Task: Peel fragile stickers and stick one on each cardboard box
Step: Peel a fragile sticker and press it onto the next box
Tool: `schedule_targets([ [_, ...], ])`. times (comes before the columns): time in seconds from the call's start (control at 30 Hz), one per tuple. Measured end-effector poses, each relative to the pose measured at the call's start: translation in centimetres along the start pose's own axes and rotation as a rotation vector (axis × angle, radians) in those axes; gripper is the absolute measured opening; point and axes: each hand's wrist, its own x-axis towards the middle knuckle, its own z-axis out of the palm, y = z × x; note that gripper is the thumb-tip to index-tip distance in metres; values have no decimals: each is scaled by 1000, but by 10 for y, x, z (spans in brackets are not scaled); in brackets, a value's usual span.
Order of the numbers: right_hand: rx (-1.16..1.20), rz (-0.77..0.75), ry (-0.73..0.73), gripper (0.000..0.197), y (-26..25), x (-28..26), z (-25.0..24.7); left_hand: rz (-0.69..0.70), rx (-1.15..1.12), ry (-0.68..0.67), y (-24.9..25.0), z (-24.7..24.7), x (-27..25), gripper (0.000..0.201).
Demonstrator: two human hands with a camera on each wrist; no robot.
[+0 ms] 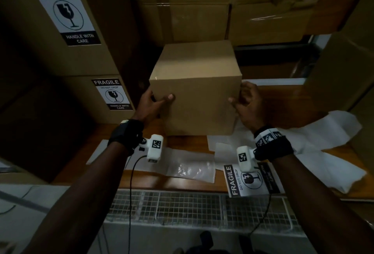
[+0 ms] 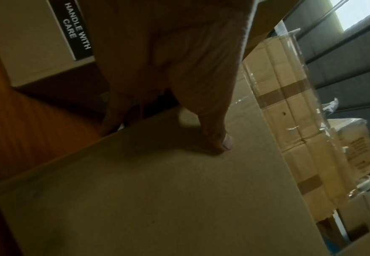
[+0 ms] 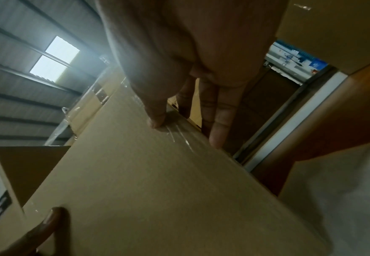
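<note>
Wooden table, dim storeroom, corrugated roof with skylight. Stacked cartons behind; two at left carry fragile labels. Plain cardboard box stands on table, held at both sides: left hand and right hand, thumbs on the front face, fingers round the edges. Unpeeled fragile sticker lies near table edge, beside white backing sheets.

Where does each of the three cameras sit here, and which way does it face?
Head: worn on the head, looking forward and down at the plain cardboard box; both forearms, left hand and right hand show.
Left wrist: looks along the palm; thumb on the box face.
Right wrist: looks along the palm; fingers at the box's edge.
Shared: all three show the box; both wrist views show ceiling.
</note>
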Motion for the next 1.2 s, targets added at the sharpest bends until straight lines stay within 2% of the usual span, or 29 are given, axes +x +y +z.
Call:
schedule_targets([
  [0.2, -58, 128, 31, 59, 23, -12, 5, 16, -24, 27, -25, 4, 6, 66],
  [0.37, -158, 98, 20, 40, 27, -14, 9, 34, 29, 10, -49, 1, 3, 61],
  [0.63, -256, 127, 76, 37, 26, -18, 13, 92, 110, -10, -64, -2, -3, 57],
  [0.8, -380, 185, 178, 37, 24, -47, 21, 57, 144, -22, -72, -1, -31, 53],
  [0.9, -436, 191, 98, 40, 25, -72, 36, -26, 263, 30, -85, -9, -58, 47],
  [0.97, -453, 177, -3, 34, 25, -86, 51, -50, 397, 56, -94, -17, -74, 45],
  [1.03, -428, 174, -95, 24, 27, -97, 68, -34, 499, 51, -102, -24, -91, 37],
  [1.13, -389, 193, -216, 24, 30, -112, 88, 5, 589, 50, -108, -28, -109, 33],
  [1.2, -395, 189, -249, 24, 34, -119, 92, 30, 632, 1, -110, -20, -119, 34],
])
